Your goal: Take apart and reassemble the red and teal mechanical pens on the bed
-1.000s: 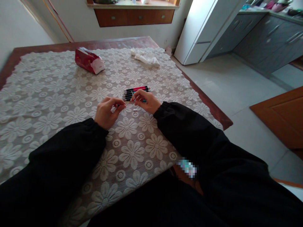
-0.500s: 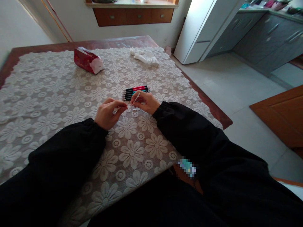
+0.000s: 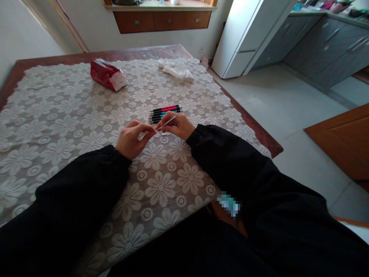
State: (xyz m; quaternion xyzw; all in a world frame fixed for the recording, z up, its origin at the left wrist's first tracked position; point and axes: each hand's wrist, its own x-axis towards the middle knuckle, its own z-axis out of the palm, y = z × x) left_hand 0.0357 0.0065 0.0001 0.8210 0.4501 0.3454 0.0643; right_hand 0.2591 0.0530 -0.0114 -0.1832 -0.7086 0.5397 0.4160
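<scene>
My right hand [image 3: 176,125] pinches a thin white stick [image 3: 170,121], slanted with its upper end pointing right and its lower end at my left fingertips. Thumb and fingertips of my left hand [image 3: 134,137] are pressed together around something too small to name. The two hands nearly meet above the table. Just behind my right hand lies a row of several pens [image 3: 164,112] with black, red and teal barrels, partly covered by that hand. A tiny white piece [image 3: 164,134] rests on the cloth below my right fingers.
A flower-patterned lace tablecloth [image 3: 160,188] covers the wooden table. Towards the back stand a red tissue pack [image 3: 106,75] and a crumpled white plastic bag [image 3: 178,71]. Beyond the table are a white fridge [image 3: 238,38] and grey cabinets [image 3: 317,42].
The white stick has tipped over to the right, from steep to a flatter slant. My right fingers have come closer to my left fingertips. The pens have stayed put.
</scene>
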